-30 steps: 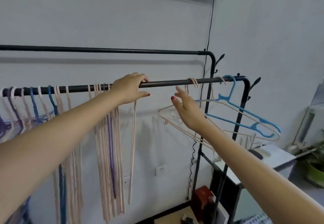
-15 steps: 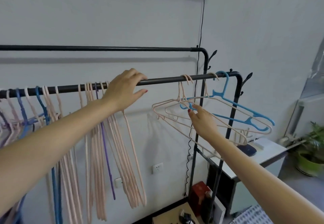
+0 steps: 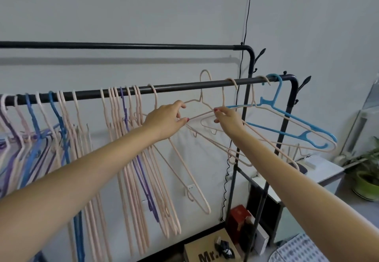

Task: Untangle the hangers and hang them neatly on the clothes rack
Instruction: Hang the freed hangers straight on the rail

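Observation:
A black clothes rack has a front rail (image 3: 180, 86) and a higher back rail (image 3: 123, 45). Several pink, blue and purple hangers (image 3: 127, 138) hang in a row on the left part of the front rail. At the right end a tangled group stays hooked: pink hangers (image 3: 266, 142) and a blue hanger (image 3: 295, 124). One pink hanger (image 3: 202, 101) is lifted, its hook above the rail. My left hand (image 3: 166, 121) grips its left shoulder. My right hand (image 3: 228, 119) pinches its wire near the neck.
A black cable (image 3: 245, 36) runs down the wall behind the rack's right post. Below stand a cardboard box (image 3: 205, 251) and a red box (image 3: 239, 217). A white table (image 3: 320, 169) and a potted plant (image 3: 367, 177) are at the right.
My left hand left the rail and dropped onto the pink hanger. My right hand took hold of it too, and its hook came off and above the rail.

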